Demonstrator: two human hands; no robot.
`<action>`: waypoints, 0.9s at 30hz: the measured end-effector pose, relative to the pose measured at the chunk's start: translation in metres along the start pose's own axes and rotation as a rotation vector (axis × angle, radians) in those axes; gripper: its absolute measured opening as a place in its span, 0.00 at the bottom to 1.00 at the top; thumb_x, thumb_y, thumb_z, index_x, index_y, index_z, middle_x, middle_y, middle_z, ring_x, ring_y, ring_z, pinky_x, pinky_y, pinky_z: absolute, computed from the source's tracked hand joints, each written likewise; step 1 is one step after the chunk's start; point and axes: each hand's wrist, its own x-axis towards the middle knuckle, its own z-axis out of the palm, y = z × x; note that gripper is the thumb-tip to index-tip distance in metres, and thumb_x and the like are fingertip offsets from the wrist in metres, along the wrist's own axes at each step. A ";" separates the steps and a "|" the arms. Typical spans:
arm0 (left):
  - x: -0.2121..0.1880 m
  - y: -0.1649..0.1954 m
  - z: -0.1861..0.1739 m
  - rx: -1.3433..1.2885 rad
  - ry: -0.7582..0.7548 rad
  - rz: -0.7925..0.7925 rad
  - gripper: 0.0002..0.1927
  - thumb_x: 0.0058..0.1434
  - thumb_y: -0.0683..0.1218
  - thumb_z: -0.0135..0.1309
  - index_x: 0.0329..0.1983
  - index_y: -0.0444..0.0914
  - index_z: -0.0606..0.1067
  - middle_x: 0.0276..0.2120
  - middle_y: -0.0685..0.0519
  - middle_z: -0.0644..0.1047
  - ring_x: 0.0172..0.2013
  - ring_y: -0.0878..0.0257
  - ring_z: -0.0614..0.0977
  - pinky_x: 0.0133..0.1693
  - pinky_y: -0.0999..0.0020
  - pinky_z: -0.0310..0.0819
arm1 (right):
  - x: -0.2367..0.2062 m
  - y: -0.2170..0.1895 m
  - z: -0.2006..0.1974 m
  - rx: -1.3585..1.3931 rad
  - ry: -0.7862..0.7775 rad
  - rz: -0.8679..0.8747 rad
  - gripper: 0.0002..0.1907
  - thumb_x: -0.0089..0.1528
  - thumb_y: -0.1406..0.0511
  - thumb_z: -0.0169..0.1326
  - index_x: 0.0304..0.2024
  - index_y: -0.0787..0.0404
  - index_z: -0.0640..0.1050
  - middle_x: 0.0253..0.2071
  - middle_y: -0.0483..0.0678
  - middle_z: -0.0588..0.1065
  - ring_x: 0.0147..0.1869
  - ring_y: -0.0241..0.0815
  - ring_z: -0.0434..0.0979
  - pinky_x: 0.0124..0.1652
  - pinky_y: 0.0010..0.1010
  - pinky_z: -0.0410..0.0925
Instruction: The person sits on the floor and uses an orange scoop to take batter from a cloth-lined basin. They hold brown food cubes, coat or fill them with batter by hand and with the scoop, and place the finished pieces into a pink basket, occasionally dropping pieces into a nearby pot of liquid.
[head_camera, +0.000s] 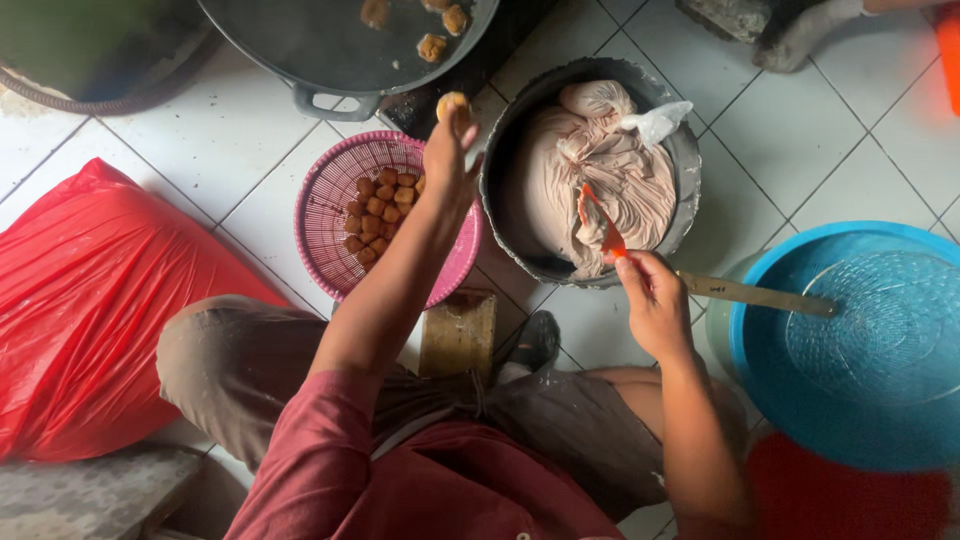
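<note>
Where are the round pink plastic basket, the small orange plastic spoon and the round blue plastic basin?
round pink plastic basket (325, 205): head view, left wall.
small orange plastic spoon (610, 238): head view, handle.
round blue plastic basin (790, 400): head view, lower rim.

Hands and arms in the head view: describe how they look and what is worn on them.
Both arms are bare from the elbow down, with no gloves, rings, watch or bracelets visible on the left hand or the right hand. A dark red short sleeve covers the left upper arm; the right sleeve is out of view.
</note>
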 end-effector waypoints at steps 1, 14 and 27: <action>0.008 0.014 0.005 0.021 -0.081 0.075 0.32 0.65 0.64 0.46 0.68 0.46 0.67 0.64 0.60 0.72 0.63 0.65 0.72 0.60 0.53 0.60 | 0.000 0.002 0.001 0.001 -0.004 0.016 0.12 0.72 0.63 0.50 0.47 0.64 0.80 0.29 0.37 0.69 0.32 0.25 0.60 0.33 0.20 0.57; -0.030 -0.062 -0.111 0.975 0.405 0.491 0.21 0.65 0.53 0.53 0.58 0.39 0.73 0.54 0.45 0.78 0.54 0.49 0.79 0.55 0.55 0.73 | 0.001 0.009 -0.008 0.766 -0.159 0.389 0.24 0.73 0.52 0.41 0.44 0.67 0.74 0.25 0.43 0.65 0.22 0.29 0.56 0.23 0.23 0.53; -0.047 -0.074 -0.162 1.707 0.126 0.042 0.25 0.68 0.59 0.44 0.62 0.41 0.66 0.57 0.37 0.74 0.55 0.38 0.78 0.53 0.44 0.74 | 0.004 0.012 -0.009 0.763 -0.111 0.391 0.23 0.73 0.54 0.43 0.46 0.69 0.75 0.26 0.42 0.65 0.23 0.28 0.56 0.23 0.23 0.52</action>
